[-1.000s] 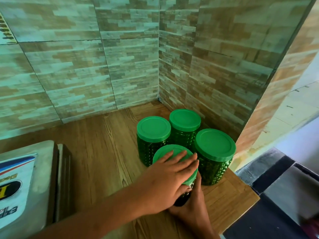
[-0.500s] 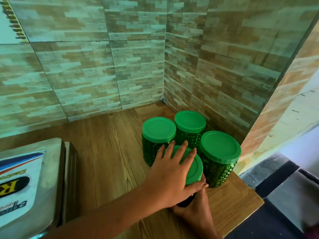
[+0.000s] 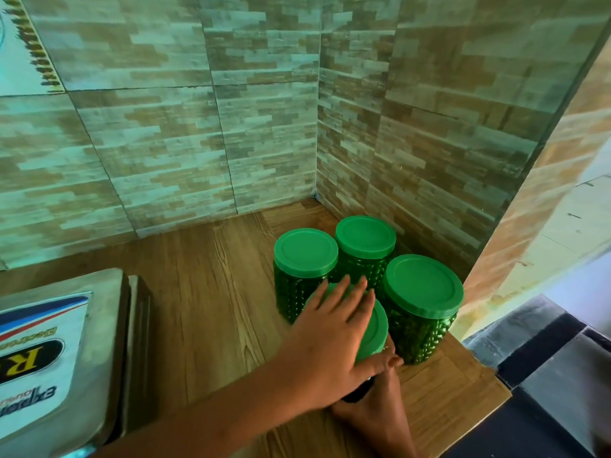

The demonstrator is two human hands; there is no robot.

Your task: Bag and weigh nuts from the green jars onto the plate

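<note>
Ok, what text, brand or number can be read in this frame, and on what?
"R": large yellow letter in a black oval on the sticker of the metal machine.
Smaller lettering on that sticker: reversed and blurred, unreadable.
The green jars and wall poster: no legible text.

Front jar (image 3: 373, 328) before three jars (image 3: 363, 242), counter (image 3: 205, 292) right corner; scale (image 3: 59, 325) left.

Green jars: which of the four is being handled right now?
The front jar: the left hand lies over its lid and the right hand grips its body. The three jars behind show bare lids.
</note>
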